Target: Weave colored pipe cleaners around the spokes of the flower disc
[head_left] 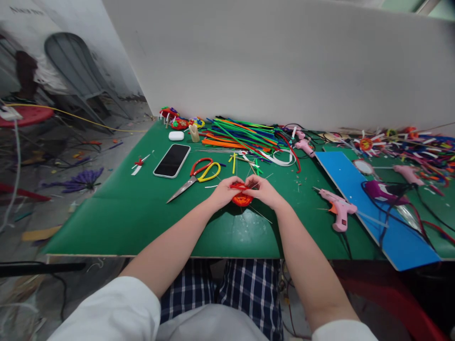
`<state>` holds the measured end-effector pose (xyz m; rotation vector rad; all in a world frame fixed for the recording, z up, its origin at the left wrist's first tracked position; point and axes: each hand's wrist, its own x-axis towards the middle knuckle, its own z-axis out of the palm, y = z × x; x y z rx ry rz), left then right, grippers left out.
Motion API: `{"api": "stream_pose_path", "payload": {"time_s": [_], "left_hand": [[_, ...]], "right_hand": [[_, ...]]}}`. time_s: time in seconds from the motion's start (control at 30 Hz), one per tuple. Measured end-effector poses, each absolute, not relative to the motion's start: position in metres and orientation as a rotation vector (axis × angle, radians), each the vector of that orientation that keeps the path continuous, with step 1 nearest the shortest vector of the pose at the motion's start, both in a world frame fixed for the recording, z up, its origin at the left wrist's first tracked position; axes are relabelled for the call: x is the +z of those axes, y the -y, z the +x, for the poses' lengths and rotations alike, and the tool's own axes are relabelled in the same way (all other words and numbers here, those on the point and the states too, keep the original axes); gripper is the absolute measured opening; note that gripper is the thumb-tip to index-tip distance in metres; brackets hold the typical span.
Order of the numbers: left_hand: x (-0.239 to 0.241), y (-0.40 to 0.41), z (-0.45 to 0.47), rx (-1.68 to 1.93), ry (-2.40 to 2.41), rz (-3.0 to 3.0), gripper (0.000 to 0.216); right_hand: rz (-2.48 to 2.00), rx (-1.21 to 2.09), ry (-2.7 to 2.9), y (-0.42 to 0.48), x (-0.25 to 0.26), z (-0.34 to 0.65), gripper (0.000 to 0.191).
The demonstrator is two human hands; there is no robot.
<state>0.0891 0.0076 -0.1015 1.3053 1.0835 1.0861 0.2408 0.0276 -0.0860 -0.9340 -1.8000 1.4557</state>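
Both hands meet over a small round orange-red piece, which looks coiled from pipe cleaners, with thin wires sticking out around it. My left hand grips its left side, fingers closed on the rim. From the right, my right hand pinches the upper edge; the fingertips hide part of the piece. Scissors with one red and one yellow handle lie open to the left of my hands. Just beyond the hands are short yellow and green pieces.
A phone and a white case lie at left. Behind is a pile of coloured pipe cleaners. At right lie a pink glue gun with its cord, a blue board and a purple tool. A grey panel stands behind.
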Motion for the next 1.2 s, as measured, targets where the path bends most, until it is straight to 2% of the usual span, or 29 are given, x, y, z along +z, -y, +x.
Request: {"api": "stream_pose_path", "payload": {"time_s": [0.47, 1.2], "left_hand": [[-0.1015, -0.0057, 0.0897, 1.085, -1.133, 1.414, 0.014], [-0.1000, -0.0024, 0.0916, 1.049, -1.095, 1.464, 0.017]], "right_hand": [[-0.993, 1.576, 1.585, -0.0308, -0.0939, 0.2394, 0.020], [-1.019, 1.522, 1.479, -0.0343, -0.0945, 0.2397, 0.018]]}}
